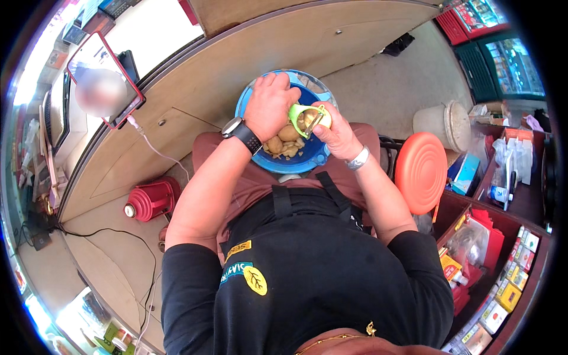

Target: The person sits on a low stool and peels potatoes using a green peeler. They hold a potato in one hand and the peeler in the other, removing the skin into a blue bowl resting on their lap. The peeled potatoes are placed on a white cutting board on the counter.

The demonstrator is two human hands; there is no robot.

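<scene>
My left hand [271, 106] is closed around the handle end of a green Y-shaped peeler [296, 116], its fingers curled over a blue basin. The peeler's blade lies against a pale, peeled-looking potato [326, 119], which my right hand [339, 133] grips from the right side. Below both hands is the blue plastic basin [290, 167], between my knees. Inside it lie brown unpeeled potatoes [288, 133] and pale peelings or pieces [289, 151]. My left hand hides part of the basin. A clear rim of another container shows behind the basin.
A phone [106, 80] on a charging cable stands at the counter on the left. A red thermos [151, 199] lies on the floor at left. To the right are a round orange stool top or lid [421, 173], a white bucket [441, 126] and open drawers [452, 213] of packaged goods.
</scene>
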